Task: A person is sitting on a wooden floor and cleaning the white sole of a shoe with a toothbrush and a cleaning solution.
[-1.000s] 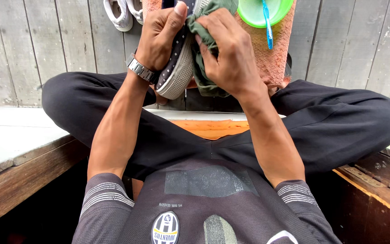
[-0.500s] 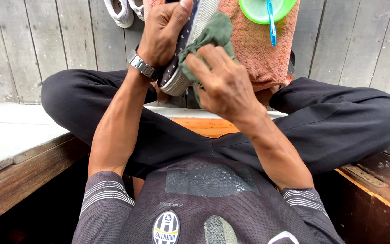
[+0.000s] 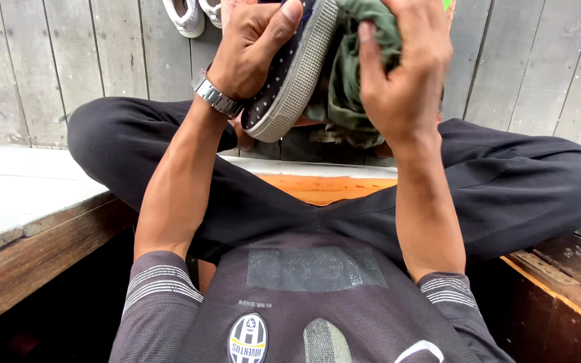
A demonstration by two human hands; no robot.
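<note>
Shoe [image 3: 284, 81] dark, dotted, grey-soled | left hand [image 3: 253, 47] grips it | right hand [image 3: 401, 74] clutches green cloth [image 3: 351, 81]

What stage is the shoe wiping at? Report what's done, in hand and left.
Done: hard to tell; the shoe's pale sole rim shows no obvious dirt. In hand: the left hand grips the dark dotted shoe while the right hand presses a green cloth against its sole side. Left: a white pair of shoes lies untouched on the plank floor beyond.
</note>
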